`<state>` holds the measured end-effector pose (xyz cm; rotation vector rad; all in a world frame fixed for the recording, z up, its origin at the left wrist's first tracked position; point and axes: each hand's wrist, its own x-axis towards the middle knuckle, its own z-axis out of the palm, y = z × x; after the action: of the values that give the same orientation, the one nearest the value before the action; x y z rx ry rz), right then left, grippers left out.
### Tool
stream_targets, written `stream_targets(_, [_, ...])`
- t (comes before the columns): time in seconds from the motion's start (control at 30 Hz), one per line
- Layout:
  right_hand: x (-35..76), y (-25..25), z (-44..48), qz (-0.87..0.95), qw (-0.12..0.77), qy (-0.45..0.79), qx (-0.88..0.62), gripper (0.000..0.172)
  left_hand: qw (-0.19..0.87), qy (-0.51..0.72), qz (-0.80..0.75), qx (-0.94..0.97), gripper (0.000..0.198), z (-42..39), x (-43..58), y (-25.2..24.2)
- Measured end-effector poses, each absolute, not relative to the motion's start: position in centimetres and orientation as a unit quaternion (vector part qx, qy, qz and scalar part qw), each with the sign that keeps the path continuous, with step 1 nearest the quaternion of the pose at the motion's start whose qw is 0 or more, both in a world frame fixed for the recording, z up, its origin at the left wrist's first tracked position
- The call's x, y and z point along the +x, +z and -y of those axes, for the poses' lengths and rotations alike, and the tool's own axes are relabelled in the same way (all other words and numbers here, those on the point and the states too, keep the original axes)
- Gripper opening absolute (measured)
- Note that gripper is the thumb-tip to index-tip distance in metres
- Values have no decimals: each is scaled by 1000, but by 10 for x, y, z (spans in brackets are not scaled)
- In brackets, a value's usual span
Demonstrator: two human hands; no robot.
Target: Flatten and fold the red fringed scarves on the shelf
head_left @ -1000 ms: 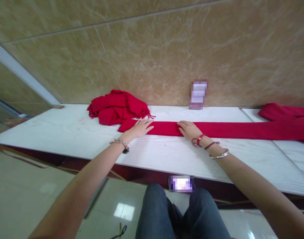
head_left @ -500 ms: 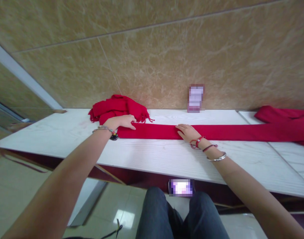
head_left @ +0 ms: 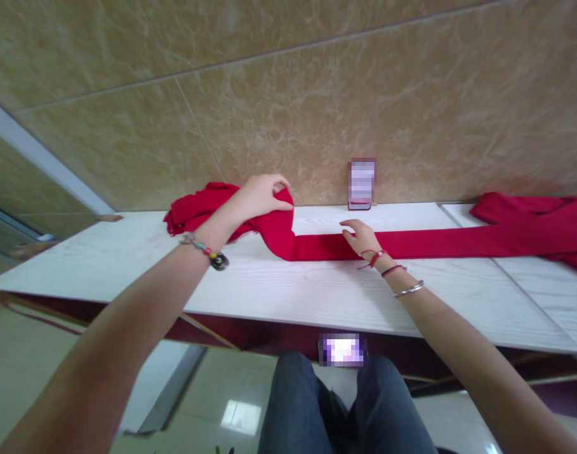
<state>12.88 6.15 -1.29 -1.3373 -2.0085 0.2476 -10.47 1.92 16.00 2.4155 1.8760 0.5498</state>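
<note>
A long folded strip of red cloth (head_left: 434, 243) lies along the white tabletop (head_left: 250, 290). My left hand (head_left: 264, 195) grips its left end between thumb and fingers and holds it up in a curve off the surface. Over the strip's middle is my right hand (head_left: 361, 238), its thumb and fingers apart and nothing held in them. Behind my left wrist rests a crumpled red fringed cloth (head_left: 188, 211), partly hidden by that arm.
A phone (head_left: 362, 184) leans on the tiled wall (head_left: 288, 113) at the table's back edge. More bunched red cloth (head_left: 543, 211) lies at the far right. A second lit phone (head_left: 342, 350) is near my knees below the front edge.
My left hand has risen and moved right and back, lifting the strip's left end off the table. My right hand's fingers have come up from the cloth.
</note>
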Motion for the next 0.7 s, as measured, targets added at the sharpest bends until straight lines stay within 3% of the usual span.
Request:
stream_targets(0.2, [174, 3, -69, 714, 341, 115, -600, 36, 90, 165, -499, 846, 49, 17, 1, 79])
stream_targets(0.3, [185, 10, -68, 702, 309, 119, -630, 37, 163, 97, -446, 874, 56, 20, 9, 45])
stream_targets(0.37, [184, 13, -65, 701, 299, 117, -636, 36, 207, 103, -451, 862, 47, 12, -3, 39])
stream_targets(0.53, [158, 17, -51, 780, 242, 127, -563, 32, 68, 182, -612, 767, 39, -30, -68, 53])
stream_targets(0.6, [146, 16, -43, 823, 196, 134, -515, 32, 155, 177, -678, 696, 43, -42, -91, 53])
stream_targets(0.7, [134, 15, -34, 856, 151, 162, -466, 36, 307, 182, -652, 669, 41, -50, -108, 47])
